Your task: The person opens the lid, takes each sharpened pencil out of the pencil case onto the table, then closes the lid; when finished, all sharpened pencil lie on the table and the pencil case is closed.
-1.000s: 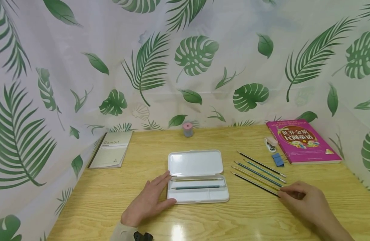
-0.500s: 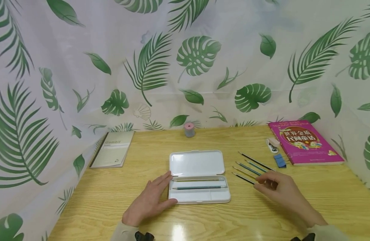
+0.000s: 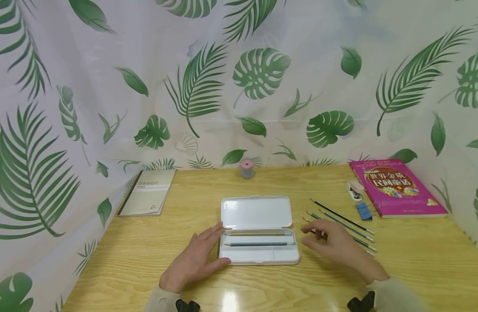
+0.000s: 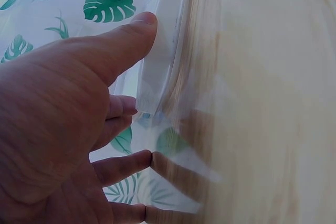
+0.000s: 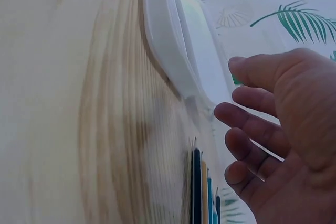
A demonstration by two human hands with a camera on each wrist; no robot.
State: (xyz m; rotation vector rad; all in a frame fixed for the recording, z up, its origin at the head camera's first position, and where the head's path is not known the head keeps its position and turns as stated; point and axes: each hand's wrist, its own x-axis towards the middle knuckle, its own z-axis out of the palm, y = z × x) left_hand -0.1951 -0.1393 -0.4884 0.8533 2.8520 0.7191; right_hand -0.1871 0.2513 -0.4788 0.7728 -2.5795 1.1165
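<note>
A white pencil case (image 3: 256,212) lies with its lid back on the wooden table, a yellow pencil (image 3: 258,235) and a teal pencil (image 3: 258,244) inside it. My left hand (image 3: 196,260) rests at the case's left end, thumb at the front corner and fingers spread along the side. Right of the case, several pencils (image 3: 341,215) lie side by side on the table, tips toward the case. Over their tip ends hovers my right hand (image 3: 328,242), covering part of them. In the right wrist view its thumb and loosely bent fingers (image 5: 249,119) stand apart, holding nothing.
A grey notebook (image 3: 147,195) lies at the back left. Behind the case stands a small pink-topped container (image 3: 247,169). A pink book (image 3: 398,190), a blue binder clip (image 3: 364,211) and a small white-and-pink item (image 3: 354,191) sit at the back right. Leaf-patterned cloth hangs behind the table.
My right hand has moved left along the pencils, from their rear ends to their tips near the case. The left hand stays at the case.
</note>
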